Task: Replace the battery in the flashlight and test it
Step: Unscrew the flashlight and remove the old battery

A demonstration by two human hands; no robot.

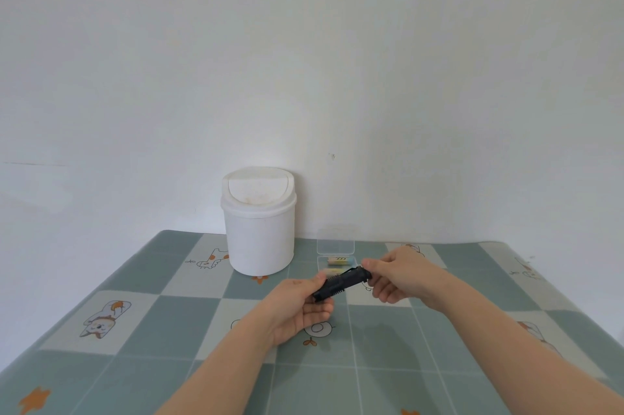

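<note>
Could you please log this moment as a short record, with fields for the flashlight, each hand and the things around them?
flashlight: black, tilted, held above the table, one end in each hand
left hand: grips the nearer, lower end
right hand: pinches the farther, upper end
battery: lies in a clear case behind the flashlight
bin: white, swing lid, against the wall
table: checked cloth with cartoon prints

Flashlight point(341, 283) ends both covered: near end inside left hand point(300, 306), far end under right hand point(398, 279) fingers, so can't tell if the cap is on or off. Battery point(341, 259) print too small to read. Second battery point(332, 271) partly behind flashlight. Clear case point(335, 247) outline faint. Surface point(152, 330) cut off left, right, bottom.
</note>
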